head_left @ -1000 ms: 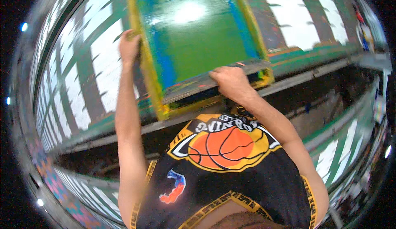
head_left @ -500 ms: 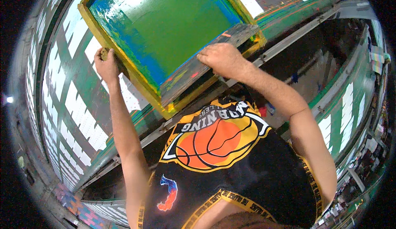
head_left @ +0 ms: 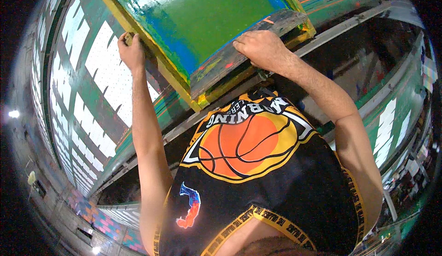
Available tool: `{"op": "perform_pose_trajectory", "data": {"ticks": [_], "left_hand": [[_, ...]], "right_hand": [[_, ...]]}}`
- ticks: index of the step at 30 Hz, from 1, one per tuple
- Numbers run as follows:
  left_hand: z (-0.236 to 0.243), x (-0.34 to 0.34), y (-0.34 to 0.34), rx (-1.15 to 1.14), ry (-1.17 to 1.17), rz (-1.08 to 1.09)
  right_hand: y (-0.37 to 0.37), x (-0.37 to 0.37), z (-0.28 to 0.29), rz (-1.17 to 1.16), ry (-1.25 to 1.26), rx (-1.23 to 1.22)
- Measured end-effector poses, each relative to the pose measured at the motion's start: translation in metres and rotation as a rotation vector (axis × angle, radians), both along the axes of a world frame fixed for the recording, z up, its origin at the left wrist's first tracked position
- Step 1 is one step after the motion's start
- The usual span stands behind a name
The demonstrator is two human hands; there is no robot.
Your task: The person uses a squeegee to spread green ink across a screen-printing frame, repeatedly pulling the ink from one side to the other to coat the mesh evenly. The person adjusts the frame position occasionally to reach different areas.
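Note:
A screen printing frame (head_left: 212,11) with yellow-painted edges and a green mesh, smeared blue along its sides, lies in front of me at a slant. Across its near side runs a dark, paint-stained board (head_left: 217,68). My right hand (head_left: 264,49) is closed over this board, thumb on top and fingers out of sight beneath. At the left edge of the frame, my left hand (head_left: 132,53) has its fingers closed round a small yellowish-brown knob (head_left: 128,38).
A long green table (head_left: 159,103) carries rows of white printed pieces (head_left: 109,67) on its left stretch. Along its near side runs a metal rail (head_left: 338,34). Another table with white pieces (head_left: 386,122) stands to the right, and bright patches of colour lie on the floor at lower left.
The frame and both my hands have shifted a little up and to the right in the picture. More white pieces show beside the left hand. Both grips look the same.

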State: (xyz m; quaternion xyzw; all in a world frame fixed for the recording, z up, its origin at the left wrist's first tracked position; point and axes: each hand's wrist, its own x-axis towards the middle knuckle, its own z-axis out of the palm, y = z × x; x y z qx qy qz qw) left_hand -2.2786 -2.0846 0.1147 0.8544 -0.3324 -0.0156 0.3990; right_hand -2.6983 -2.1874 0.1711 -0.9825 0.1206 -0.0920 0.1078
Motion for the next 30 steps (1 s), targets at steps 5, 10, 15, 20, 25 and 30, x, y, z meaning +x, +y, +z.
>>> {"op": "perform_pose_trajectory", "data": {"ticks": [5, 10, 15, 20, 25, 30], "left_hand": [[-0.017, 0.007, -0.001, 0.093, 0.039, 0.012], [-0.017, -0.030, -0.033, 0.074, 0.022, -0.003], [-0.009, -0.077, -0.062, 0.021, 0.066, 0.006], [-0.007, -0.107, -0.080, 0.010, 0.102, 0.032], [-0.003, -0.125, -0.092, 0.030, 0.066, 0.056], [-0.001, -0.143, -0.097, 0.039, 0.096, 0.069]], "right_hand": [[-0.009, 0.018, 0.013, -0.012, 0.193, 0.095], [-0.035, -0.019, 0.038, -0.069, 0.439, 0.136], [-0.042, -0.072, 0.028, -0.106, 0.288, 0.092], [-0.075, -0.074, 0.017, -0.169, 0.278, 0.041], [-0.153, -0.007, 0.013, -0.182, 0.270, -0.016], [-0.261, 0.085, 0.003, -0.150, 0.244, -0.098]]}}
